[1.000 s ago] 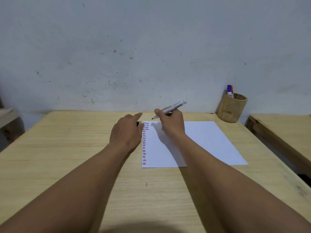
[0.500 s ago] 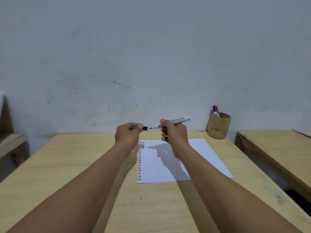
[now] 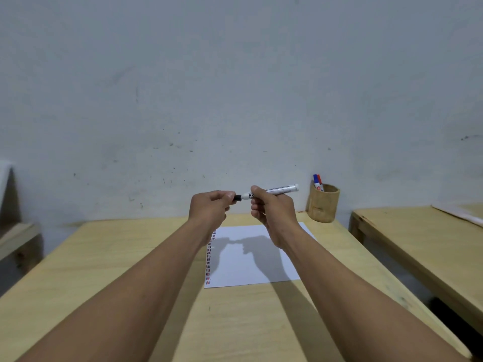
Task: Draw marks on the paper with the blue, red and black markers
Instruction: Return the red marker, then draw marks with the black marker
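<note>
My right hand (image 3: pixel 271 209) grips the white barrel of the black marker (image 3: pixel 281 190), held level in the air above the far edge of the paper. My left hand (image 3: pixel 210 207) pinches the marker's black cap (image 3: pixel 237 197), which meets the marker's tip end. The white paper (image 3: pixel 251 267) lies flat on the wooden table (image 3: pixel 117 262) below both hands, with a column of short red, blue and black marks (image 3: pixel 209 259) down its left edge. The blue marker (image 3: pixel 316 178) and the red marker (image 3: pixel 320 179) stand in a bamboo cup (image 3: pixel 322 203).
The bamboo cup stands at the table's far right corner against the grey wall. A second wooden table (image 3: pixel 418 246) sits to the right across a narrow gap. Another wooden piece (image 3: pixel 15 236) is at the left.
Both hands rose off the paper and came together. My left hand picked up the cap and brought it onto the marker's tip. The view tilted upward.
</note>
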